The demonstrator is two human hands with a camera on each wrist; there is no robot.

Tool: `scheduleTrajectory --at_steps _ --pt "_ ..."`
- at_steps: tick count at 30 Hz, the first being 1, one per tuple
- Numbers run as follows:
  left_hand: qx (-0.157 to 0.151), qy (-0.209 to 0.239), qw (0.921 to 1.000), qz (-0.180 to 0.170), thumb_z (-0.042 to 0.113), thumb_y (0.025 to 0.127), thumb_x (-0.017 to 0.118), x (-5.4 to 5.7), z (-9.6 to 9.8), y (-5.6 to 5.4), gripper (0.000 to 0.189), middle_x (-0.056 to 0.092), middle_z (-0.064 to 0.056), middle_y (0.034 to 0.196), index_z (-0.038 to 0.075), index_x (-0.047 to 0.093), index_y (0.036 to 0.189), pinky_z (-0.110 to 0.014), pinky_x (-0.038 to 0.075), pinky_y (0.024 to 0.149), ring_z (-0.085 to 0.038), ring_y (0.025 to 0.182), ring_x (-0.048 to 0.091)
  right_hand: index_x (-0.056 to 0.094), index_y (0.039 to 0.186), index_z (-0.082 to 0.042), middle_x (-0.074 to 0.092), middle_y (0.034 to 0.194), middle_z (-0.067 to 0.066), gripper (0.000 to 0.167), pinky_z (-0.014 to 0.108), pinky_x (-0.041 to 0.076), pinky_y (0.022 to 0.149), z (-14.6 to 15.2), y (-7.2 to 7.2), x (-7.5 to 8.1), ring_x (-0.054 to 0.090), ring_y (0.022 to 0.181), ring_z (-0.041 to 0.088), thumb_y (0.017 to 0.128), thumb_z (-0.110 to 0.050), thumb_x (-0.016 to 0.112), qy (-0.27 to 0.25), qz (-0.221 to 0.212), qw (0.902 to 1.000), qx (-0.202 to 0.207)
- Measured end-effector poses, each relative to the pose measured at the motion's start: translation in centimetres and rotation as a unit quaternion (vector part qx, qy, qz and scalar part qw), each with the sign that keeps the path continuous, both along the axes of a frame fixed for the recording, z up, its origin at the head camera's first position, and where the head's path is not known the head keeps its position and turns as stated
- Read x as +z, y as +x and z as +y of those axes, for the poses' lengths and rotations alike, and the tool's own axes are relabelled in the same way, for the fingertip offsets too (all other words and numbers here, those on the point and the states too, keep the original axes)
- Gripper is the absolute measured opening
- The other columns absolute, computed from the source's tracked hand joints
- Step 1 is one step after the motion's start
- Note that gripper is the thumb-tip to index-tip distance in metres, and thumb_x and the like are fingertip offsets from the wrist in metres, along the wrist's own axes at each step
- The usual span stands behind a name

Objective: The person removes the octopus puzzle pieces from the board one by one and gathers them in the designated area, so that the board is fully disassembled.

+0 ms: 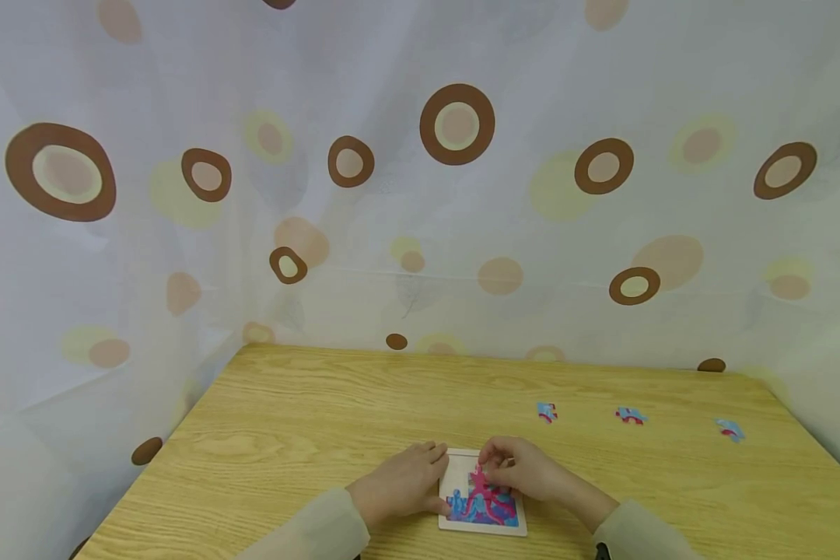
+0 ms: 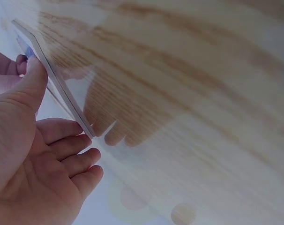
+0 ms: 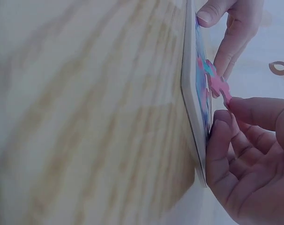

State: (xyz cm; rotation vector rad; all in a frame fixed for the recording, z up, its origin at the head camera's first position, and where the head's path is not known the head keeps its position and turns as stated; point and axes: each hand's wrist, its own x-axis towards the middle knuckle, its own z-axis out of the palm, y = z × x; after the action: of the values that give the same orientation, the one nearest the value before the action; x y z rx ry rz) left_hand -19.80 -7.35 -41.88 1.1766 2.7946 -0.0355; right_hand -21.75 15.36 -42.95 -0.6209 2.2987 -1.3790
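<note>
Pale-rimmed, the puzzle board (image 1: 457, 471) meets the loosely spread left hand (image 1: 406, 481) while the right hand (image 1: 526, 470) pinches a pink piece (image 3: 219, 86).

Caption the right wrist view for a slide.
Bare right hand holding a knobbed, pink jigsaw piece over a pale, square-framed puzzle tray.

- tray (image 1: 481, 532): far R corner hidden under R hand (image 1: 521, 469), bits of L rim under L hand (image 1: 402, 484), head view; far end cut off, R wrist view
- held pc (image 3: 218, 84) over tray: mostly hidden by fingers, head view
- loose pcs (image 1: 631, 415) beyond/R of tray: prints too sm. to tell
- table (image 1: 308, 435) under tray: near edge cut off, head view
</note>
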Motion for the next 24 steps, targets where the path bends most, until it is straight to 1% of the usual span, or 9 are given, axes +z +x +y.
scheduleTrajectory --at_steps 5,10,15,19,24 --pt "-0.002 0.005 1.0 -0.001 0.056 0.084 0.05 -0.2 -0.1 -0.1 0.074 0.041 -0.012 0.138 0.001 0.045 0.134 -0.029 0.027 0.106 -0.023 0.128 0.037 0.061 0.098 -0.002 0.052 0.078 0.003 0.012 0.021 0.043 0.047 0.0 -0.1 0.0 0.048 0.06 0.013 0.09 -0.01 0.059 -0.005 -0.011 0.9999 -0.002" --pt "-0.004 0.006 1.0 0.001 0.056 0.085 0.05 -0.3 -0.1 -0.1 0.073 0.042 -0.012 0.138 0.001 0.046 0.133 -0.029 0.028 0.106 -0.023 0.128 0.037 0.06 0.094 -0.003 0.052 0.077 0.003 0.008 0.022 0.044 0.049 0.2 -0.1 0.0 0.05 0.063 0.014 0.09 -0.01 0.059 -0.012 -0.031 0.9995 -0.002" --pt "-0.002 0.003 1.0 0.001 0.056 0.085 0.05 -0.2 0.0 -0.1 0.073 0.042 -0.012 0.138 0.001 0.046 0.133 -0.029 0.028 0.106 -0.023 0.128 0.037 0.059 0.096 0.0 0.053 0.076 0.004 0.013 0.021 0.046 0.051 0.9 -0.2 0.2 0.051 0.063 0.015 0.09 -0.012 0.059 -0.044 -0.063 0.997 0.005" --pt "-0.004 0.002 1.0 0.001 0.056 0.085 0.05 -0.1 0.0 0.0 0.073 0.041 -0.012 0.138 0.001 0.046 0.133 -0.029 0.027 0.106 -0.023 0.128 0.036 0.059 0.101 0.005 0.054 0.075 0.005 0.019 0.019 0.047 0.051 2.4 -0.2 0.3 0.051 0.06 0.013 0.091 -0.012 0.059 -0.072 -0.087 0.9936 0.002" --pt "-0.007 0.005 1.0 0.0 0.055 0.085 0.05 -0.1 -0.1 0.0 0.072 0.041 -0.012 0.138 0.001 0.046 0.133 -0.029 0.027 0.106 -0.023 0.128 0.036 0.057 0.108 0.009 0.054 0.074 0.006 0.026 0.02 0.047 0.051 5.6 -0.4 0.5 0.048 0.06 0.012 0.093 -0.011 0.055 -0.088 -0.088 0.9922 -0.01"
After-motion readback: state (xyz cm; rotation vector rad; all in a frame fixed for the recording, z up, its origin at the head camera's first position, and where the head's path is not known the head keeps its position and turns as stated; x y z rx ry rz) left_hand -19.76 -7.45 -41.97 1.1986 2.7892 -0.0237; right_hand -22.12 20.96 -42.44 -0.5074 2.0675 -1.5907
